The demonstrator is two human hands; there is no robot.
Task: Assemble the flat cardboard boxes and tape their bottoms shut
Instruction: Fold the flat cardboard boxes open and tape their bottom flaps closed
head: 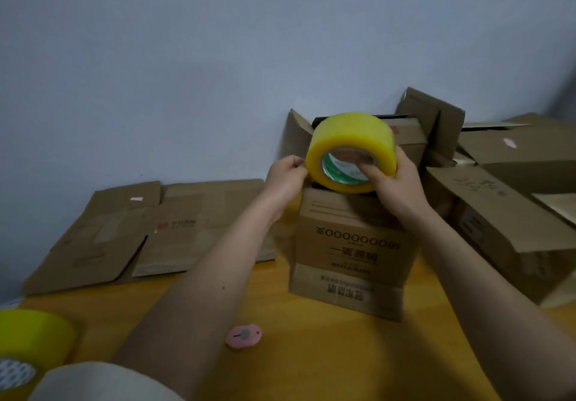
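Right of centre in the frame, the right hand (394, 179) grips a yellow tape roll (352, 148), thumb hooked inside its core and fingers curled round the outer rim. The left hand (286, 176) pinches at the roll's left edge, fingertips closed together there. The roll sits just above an upright cardboard box (349, 251) standing on the wooden surface (311, 363). Flat cardboard boxes (140, 229) lie at centre left. More boxes (514, 188) crowd the right edge. A pink cutter (243, 335) lies at lower centre, and a second tape roll (31, 338) sits at lower left.
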